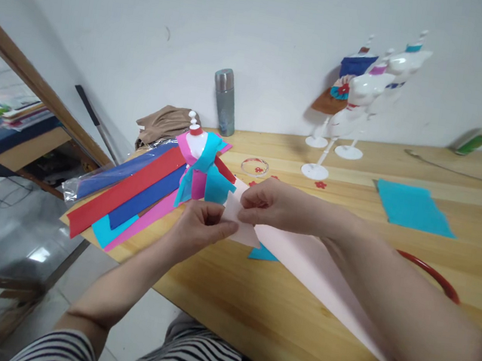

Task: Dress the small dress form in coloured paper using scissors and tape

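Pale pink sheet (322, 271): thin, smooth, matt, one uniform colour with no marks. It is long and lies slantwise over the wooden table (274, 324), with one end lifted toward the table's front-left part and the rest running back toward my right elbow. My left hand (200, 226) grips the lifted end from below, thumb and fingers closed tight on it. My right hand (274, 203) pinches the same end from above with fingertips closed, the two hands nearly touching. Just behind them is a small mannequin (200, 165) wrapped in pink and cyan. A cyan scrap (262, 253) shows from under the sheet. Hidden: the sheet's upper edge, under my right forearm, and the shape of its tip, covered by my fingers. A red ring (431, 272) is half covered by the arm. The sheet's near end is blurred.
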